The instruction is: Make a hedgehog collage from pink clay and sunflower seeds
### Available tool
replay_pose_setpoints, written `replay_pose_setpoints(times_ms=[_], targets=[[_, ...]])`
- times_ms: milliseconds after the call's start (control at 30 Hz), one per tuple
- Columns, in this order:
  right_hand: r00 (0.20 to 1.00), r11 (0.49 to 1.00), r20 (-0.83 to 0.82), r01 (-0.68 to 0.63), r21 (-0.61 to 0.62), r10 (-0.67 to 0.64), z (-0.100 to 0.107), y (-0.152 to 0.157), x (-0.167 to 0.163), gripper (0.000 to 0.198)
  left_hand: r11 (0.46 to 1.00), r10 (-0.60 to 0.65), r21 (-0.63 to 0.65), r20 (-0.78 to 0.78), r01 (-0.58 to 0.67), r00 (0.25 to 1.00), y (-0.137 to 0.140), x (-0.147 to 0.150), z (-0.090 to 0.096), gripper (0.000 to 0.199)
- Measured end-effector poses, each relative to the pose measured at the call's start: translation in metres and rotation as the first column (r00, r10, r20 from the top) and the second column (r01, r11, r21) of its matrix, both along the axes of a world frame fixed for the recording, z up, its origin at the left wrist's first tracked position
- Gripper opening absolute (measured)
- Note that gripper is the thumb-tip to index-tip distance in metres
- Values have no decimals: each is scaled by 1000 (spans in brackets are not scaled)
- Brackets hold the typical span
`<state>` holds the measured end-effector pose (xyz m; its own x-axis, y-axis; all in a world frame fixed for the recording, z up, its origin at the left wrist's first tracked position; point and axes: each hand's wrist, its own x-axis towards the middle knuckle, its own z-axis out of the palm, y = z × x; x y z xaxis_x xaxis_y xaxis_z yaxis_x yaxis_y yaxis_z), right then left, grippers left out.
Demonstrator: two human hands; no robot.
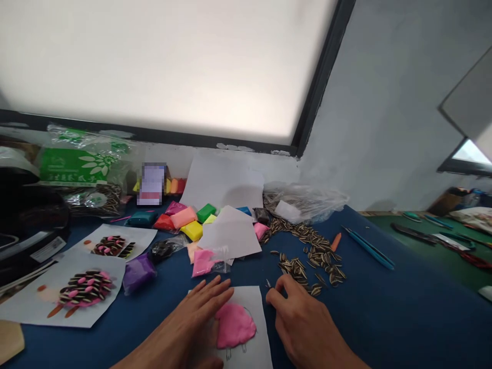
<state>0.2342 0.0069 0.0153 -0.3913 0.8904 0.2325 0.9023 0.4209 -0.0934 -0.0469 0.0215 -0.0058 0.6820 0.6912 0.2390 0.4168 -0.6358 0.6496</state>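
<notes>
My left hand (196, 312) lies with its fingers stretched out over the left side of a white sheet (261, 328). Beside it on that sheet is a flattened lump of pink modelling clay (236, 325), with small pencil-drawn legs under it. My right hand (303, 318) is closed in a pinch just right of the sheet. At its fingertips shows a small striped grey piece that looks like a sunflower seed (268, 283). Loose sunflower seeds (294, 267) lie in heaps just beyond this hand.
At left lie two sheets with finished seed-and-clay hedgehogs (86, 289). Behind are coloured clay packets (184, 218), a purple packet (139, 273), a phone (151, 184) and a green-labelled seed bag (88, 169). Blue tweezers (369, 248) and a brown clay piece (335, 242) lie at right.
</notes>
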Motion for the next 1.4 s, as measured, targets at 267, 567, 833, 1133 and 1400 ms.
replay_pose_setpoints(times_ms=[267, 567, 833, 1133, 1400], targets=[[945, 969, -221, -220, 112, 240, -4, 2, -2, 24, 999, 31, -9, 44, -31, 999, 2, -1, -6, 81], [960, 850, -110, -171, 499, 258, -31, 5, -19, 30, 995, 3, 96, -16, -1, 1000, 4, -1, -6, 82], [960, 826, 150, -280, 489, 237, -43, 14, -9, 26, 990, 20, 138, -35, -14, 999, 6, -1, -12, 62], [954, 843, 153, -300, 447, 258, -58, 17, -6, 33, 999, 28, -45, 69, -25, 997, 7, 4, -20, 67], [935, 828, 192, -352, 437, 297, -50, 6, -7, 36, 994, 67, -94, 71, -60, 995, 1, 1, -10, 59]])
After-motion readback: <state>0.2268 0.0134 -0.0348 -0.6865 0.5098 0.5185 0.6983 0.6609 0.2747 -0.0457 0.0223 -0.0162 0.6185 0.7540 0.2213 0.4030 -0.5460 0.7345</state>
